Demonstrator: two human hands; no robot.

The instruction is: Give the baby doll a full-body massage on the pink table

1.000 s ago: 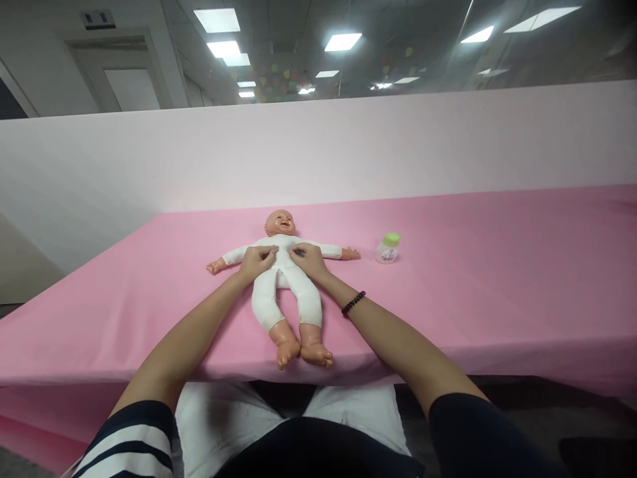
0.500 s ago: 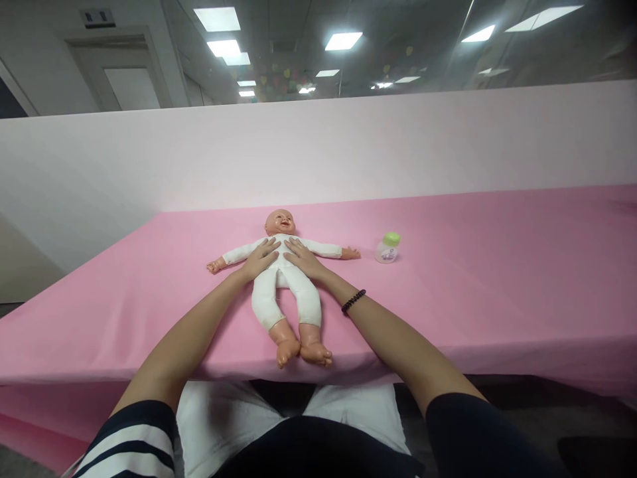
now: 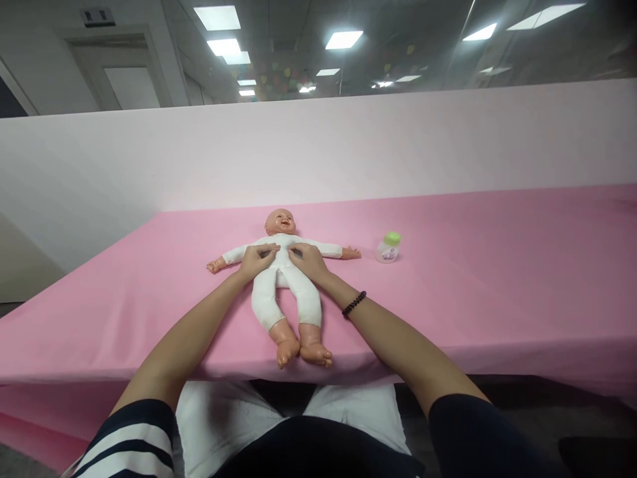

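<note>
A baby doll (image 3: 282, 279) with a white cloth body lies face up on the pink table cover, arms spread and bare feet towards me. On the left side of its chest rests my left hand (image 3: 256, 259), fingers bent and drawn in to the thumb. My right hand (image 3: 309, 260) mirrors it on the other side, also closed, with a dark coiled band on that wrist. Whether the fingertips pinch any of the doll's cloth is too small to tell. Right of the doll's outstretched arm stands a small clear jar (image 3: 388, 249) with a green lid.
Pink cloth (image 3: 488, 279) covers the table and hangs over its front edge, close to my lap. A low white wall (image 3: 348, 146) runs along the back, with glass above it reflecting ceiling lights. At the upper left is a door (image 3: 130, 83).
Both hands lay flat with fingers spread on the doll's chest; now their fingers are bent and brought together with the thumbs. The doll and jar have stayed put.
</note>
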